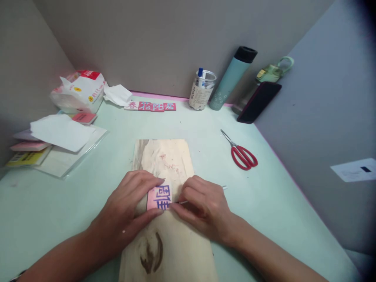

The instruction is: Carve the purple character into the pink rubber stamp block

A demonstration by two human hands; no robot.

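On the wooden board point(169, 243) lies a small pink piece point(158, 197) with blue written characters. My left hand point(129, 203) grips it from the left, with fingers at its top edge and the thumb at its bottom edge. At its right edge, the fingers of my right hand point(202, 201) are pinched round a thin tool point(183, 202), whose tip reaches the lower right of the pink piece. The tool's pale end shows behind the hand; most of it is hidden.
Red-handled scissors point(242, 156) lie right of the board. Behind stand a can of pens point(202, 92), a teal bottle point(233, 78) and a leaning phone point(260, 102). Lettered pink pieces point(151, 106) form a row at the back. Papers point(63, 131) and a white bag point(82, 92) are left.
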